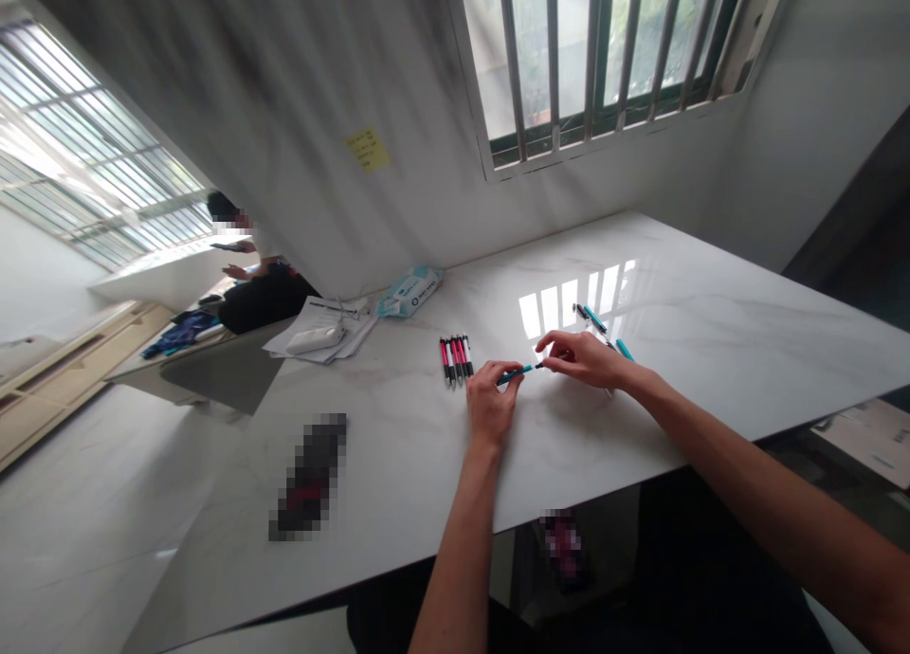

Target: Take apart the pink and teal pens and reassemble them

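My left hand [492, 406] is closed around a teal pen barrel [514, 374], low over the white table. Just to its right, my right hand [584, 358] pinches a small black pen part [539, 365] close to the barrel's end. Whether the two parts touch is too small to tell. Left of my hands, several red and white pens [456, 360] with black grips lie side by side in a row. Beyond my right hand are loose pen parts, among them a teal piece [625, 350] and a teal-and-black piece [594, 319]. My right hand partly hides the parts there.
On the marble-patterned table [398, 483] lie a wipes packet [410, 292], papers [319, 332] with a white case on them, and a blurred dark object [309, 479]. A barred window [604, 57] is above. Another person [260, 280] sits at the far left.
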The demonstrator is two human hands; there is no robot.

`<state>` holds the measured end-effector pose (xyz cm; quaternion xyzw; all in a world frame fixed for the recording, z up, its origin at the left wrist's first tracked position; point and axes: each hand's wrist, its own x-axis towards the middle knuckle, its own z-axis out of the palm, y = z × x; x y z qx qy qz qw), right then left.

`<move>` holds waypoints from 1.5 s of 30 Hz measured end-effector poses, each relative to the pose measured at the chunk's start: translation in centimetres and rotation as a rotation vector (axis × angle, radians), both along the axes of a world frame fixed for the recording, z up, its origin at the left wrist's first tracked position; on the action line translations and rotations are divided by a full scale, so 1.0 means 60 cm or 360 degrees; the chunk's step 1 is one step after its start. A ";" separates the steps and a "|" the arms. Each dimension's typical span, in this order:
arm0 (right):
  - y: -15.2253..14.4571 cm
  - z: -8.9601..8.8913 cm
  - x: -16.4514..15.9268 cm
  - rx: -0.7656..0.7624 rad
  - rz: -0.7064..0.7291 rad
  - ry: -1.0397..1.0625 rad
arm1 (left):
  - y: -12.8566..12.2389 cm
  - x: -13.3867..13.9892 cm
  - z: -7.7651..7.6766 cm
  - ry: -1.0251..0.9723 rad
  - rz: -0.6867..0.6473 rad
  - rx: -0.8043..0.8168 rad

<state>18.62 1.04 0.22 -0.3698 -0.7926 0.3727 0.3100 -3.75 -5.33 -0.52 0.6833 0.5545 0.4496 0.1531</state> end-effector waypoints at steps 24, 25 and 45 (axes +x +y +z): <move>0.000 0.003 0.004 0.0209 -0.0047 -0.0002 | 0.003 -0.004 -0.004 -0.0116 0.0011 0.0039; 0.000 0.003 0.004 0.0201 -0.0069 -0.0016 | 0.003 -0.004 -0.003 -0.0125 0.0014 0.0042; -0.003 -0.003 -0.001 0.0274 -0.0107 -0.0030 | 0.000 0.003 0.003 -0.0190 -0.0039 -0.0051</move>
